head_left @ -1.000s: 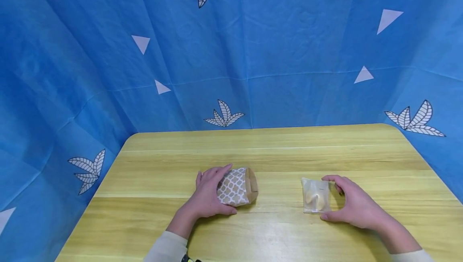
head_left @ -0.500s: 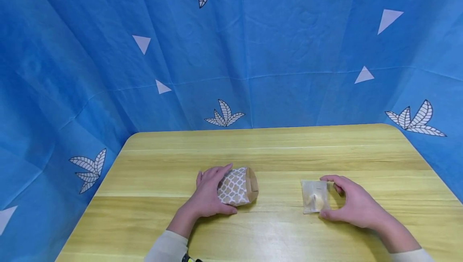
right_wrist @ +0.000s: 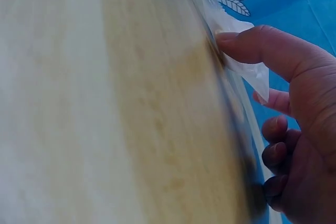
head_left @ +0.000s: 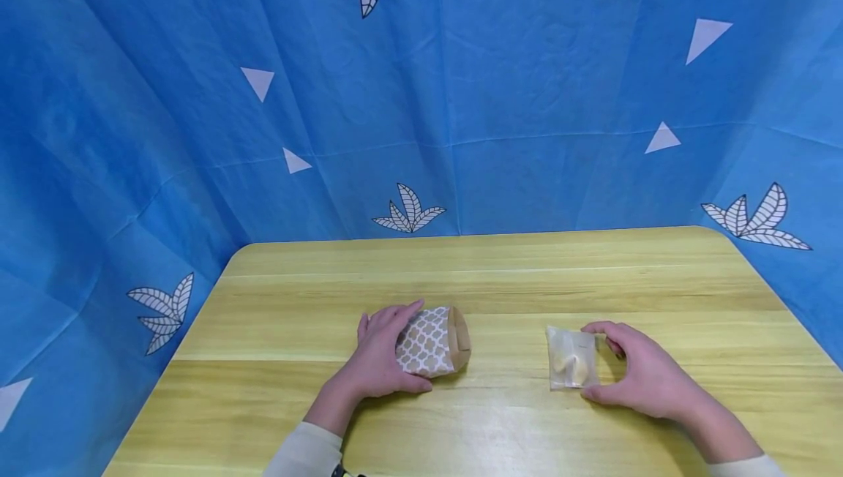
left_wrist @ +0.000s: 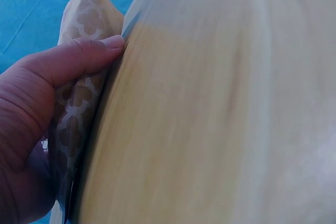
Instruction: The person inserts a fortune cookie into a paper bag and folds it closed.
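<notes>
In the head view my left hand (head_left: 382,357) grips a small paper bag (head_left: 426,340) with a white and brown lattice print. The bag lies on its side, its plain brown mouth gaping to the right. The left wrist view shows the thumb along the printed side of the bag (left_wrist: 79,98). To the right, my right hand (head_left: 648,373) holds a small translucent packet (head_left: 570,360) by its right side, thumb at the near corner and index finger at the far one. Pale tan lumps show through the packet. In the right wrist view the other fingers are curled below the packet (right_wrist: 233,24).
Both hands work over a light wooden table (head_left: 500,272) with rounded far corners. A blue curtain (head_left: 527,82) printed with white leaves and triangles hangs behind the table and along its sides. Bare tabletop lies between the bag and the packet.
The packet and right fingertips have shifted very slightly left, and the packet's tilt has changed a little along the way. The left hand and bag have stayed in place.
</notes>
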Demonstrator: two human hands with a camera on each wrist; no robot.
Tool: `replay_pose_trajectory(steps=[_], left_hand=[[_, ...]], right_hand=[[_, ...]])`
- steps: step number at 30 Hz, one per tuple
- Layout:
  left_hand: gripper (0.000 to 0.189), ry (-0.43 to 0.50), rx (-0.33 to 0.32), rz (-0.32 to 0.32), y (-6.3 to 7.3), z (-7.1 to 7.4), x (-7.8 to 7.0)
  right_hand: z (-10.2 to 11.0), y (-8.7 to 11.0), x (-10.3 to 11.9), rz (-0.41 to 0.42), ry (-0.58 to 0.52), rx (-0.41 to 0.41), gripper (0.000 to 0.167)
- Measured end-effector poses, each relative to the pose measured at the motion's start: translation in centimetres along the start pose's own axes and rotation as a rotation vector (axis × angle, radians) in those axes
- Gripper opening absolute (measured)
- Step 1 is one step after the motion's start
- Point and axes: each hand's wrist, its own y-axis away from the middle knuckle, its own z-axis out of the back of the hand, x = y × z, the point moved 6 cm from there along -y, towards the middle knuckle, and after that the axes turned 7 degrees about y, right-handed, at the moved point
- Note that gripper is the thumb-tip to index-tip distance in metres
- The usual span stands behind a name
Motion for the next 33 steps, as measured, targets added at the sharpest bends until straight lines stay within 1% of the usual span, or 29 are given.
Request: replay_pose_trajectory(steps=[8,14,21,33], left_hand=[[0.126,-0.008,-0.001,0.0,0.1,0.0,0.1],[0.126,-0.009,0.011,0.004,0.1,0.0,0.1],[0.126,-0.006,0.008,0.011,0.1,0.0,0.1],[0.127,-0.001,0.002,0.015,0.0,0.1,0.0]], right_hand=[[-0.1,-0.1,0.3,-0.021,-0.021,-0.024,0.074],[-0.4,-0.4,0.9,-0.002,-0.064,-0.032,0.072],[-1.0,-1.5,2.4,0.021,-0.102,0.002,0.068],[-2.6,-3.8,5.2,0.053,-0.174,0.045,0.067]])
